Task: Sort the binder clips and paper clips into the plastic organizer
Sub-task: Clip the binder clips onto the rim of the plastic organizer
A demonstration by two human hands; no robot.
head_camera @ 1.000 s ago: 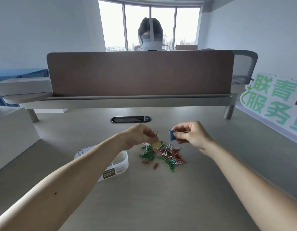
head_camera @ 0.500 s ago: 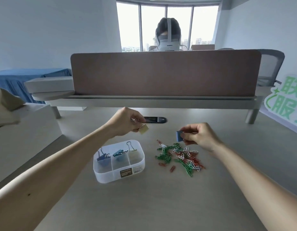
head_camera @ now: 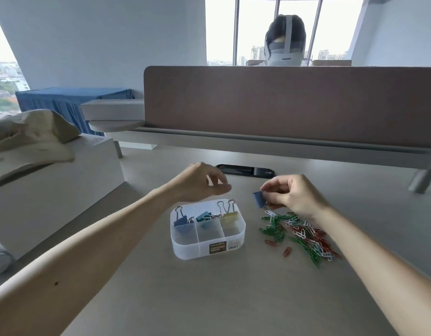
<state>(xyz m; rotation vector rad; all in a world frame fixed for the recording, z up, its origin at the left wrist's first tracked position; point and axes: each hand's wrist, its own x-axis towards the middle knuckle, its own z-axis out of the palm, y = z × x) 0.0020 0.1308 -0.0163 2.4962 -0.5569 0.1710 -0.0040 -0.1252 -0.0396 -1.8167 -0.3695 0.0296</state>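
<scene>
The yellow binder clip that the left hand pinched half a second ago now stands in the rear right compartment of the clear plastic organizer, wire handles up. It sits just below the left fingers, which hang loosely curled and hold nothing. The organizer rests on the pale grey bench, nearer the camera than both hands. Its rear left compartment holds a dark blue binder clip and the rear middle one a teal binder clip. To its right, under the right hand, lies a loose heap of green, red and white paper clips. The right fingers pinch a small blue binder clip above the heap's far edge, apart from the left fingers. Beyond both hands a black oval cable slot sits in the bench, then a brown divider panel, and behind it a person wearing a headset.
</scene>
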